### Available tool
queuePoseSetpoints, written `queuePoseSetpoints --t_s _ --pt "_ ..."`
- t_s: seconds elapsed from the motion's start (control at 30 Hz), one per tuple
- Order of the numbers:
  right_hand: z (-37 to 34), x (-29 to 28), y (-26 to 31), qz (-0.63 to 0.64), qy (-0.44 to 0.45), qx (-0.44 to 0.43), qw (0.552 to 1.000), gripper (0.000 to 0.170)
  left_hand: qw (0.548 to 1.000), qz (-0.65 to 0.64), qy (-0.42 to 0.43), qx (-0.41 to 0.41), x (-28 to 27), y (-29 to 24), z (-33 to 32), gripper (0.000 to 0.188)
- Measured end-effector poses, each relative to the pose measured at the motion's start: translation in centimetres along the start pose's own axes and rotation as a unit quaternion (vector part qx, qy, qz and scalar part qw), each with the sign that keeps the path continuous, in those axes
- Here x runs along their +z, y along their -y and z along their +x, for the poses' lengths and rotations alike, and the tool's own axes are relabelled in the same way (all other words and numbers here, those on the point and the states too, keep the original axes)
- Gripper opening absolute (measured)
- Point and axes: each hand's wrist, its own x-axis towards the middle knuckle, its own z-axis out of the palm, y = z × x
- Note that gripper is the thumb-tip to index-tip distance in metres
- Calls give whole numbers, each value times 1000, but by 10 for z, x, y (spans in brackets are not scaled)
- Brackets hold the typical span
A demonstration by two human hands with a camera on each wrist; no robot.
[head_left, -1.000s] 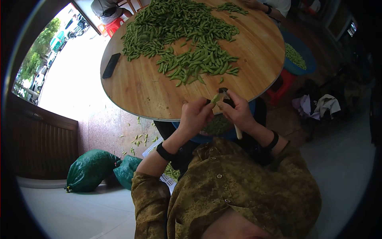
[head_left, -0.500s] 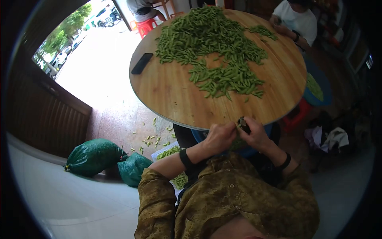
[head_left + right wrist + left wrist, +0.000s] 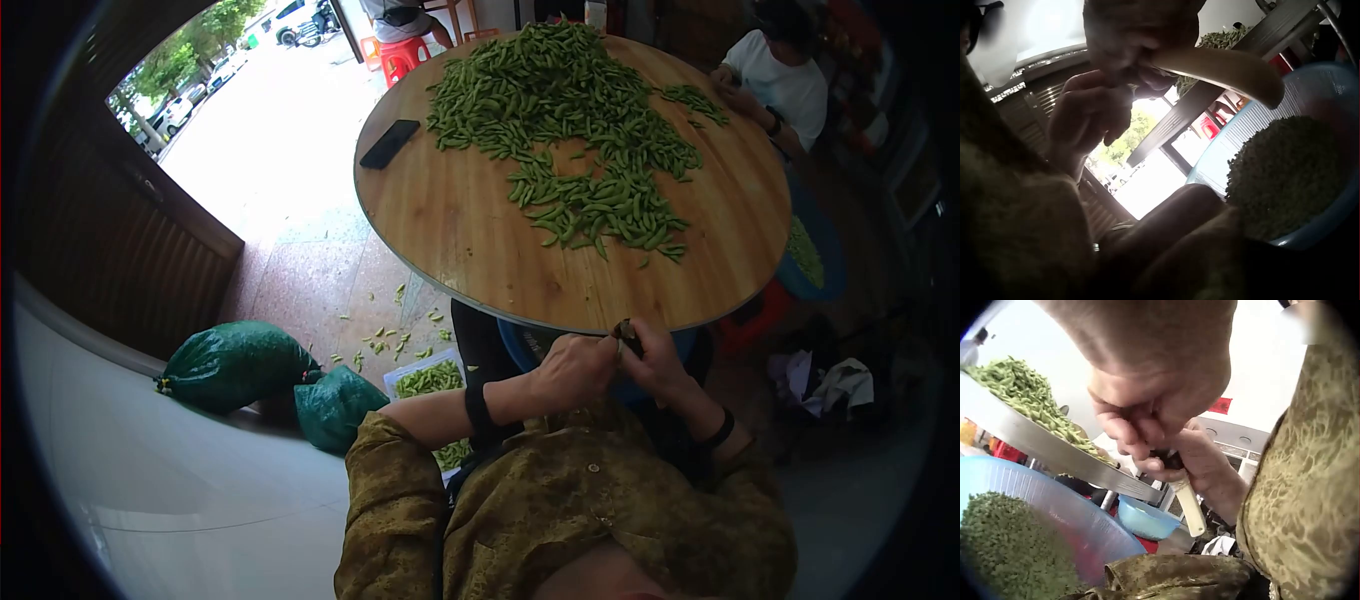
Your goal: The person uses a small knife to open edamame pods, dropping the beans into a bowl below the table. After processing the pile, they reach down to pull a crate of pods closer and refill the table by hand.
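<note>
Over the near table edge in the head view, my left hand (image 3: 575, 372) meets my right hand (image 3: 655, 362). The left fingers are curled, pinching a green bean pod that the hands mostly hide. My right hand grips a tool with a curved cream handle (image 3: 1189, 509), which sticks out below the palm; its working end is hidden among the fingers. Dark material shows at the right thumb. Below the hands, a blue basin (image 3: 1282, 240) holds a heap of small green beans (image 3: 1010, 544). A large pile of bean pods (image 3: 560, 90) lies on the round wooden table (image 3: 440, 220).
A black phone (image 3: 390, 144) lies on the table's left side. Green sacks (image 3: 240, 365) and a white basket (image 3: 390, 383) of pods stand on the floor at left, with loose pods around. Another person (image 3: 785, 85) sits across at right, near a second blue basin (image 3: 835, 265).
The head view has turned, so the table now appears further right and lower. My hands have drawn closer together, and the pod seen between them earlier is now mostly covered.
</note>
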Motion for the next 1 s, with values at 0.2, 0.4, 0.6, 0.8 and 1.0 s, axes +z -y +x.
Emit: queuePoseSetpoints --t_s 0.2,0.4,0.6,0.8,1.0 --pt "-9 3 -9 -57 -37 -5 998 17 986 -7 152 -62 -20 -2 -13 11" --pt "-18 -11 -20 7 64 -14 998 14 908 136 343 -199 -99 14 -62 15" --pt "-12 -26 -12 77 101 85 988 13 889 271 341 -140 -104 48 -69 15" --pt "-8 -9 -15 216 31 111 970 15 988 124 87 20 -70 36 47 15" --pt "-5 -21 -9 267 30 158 950 18 982 180 58 13 -12 87 123 18"
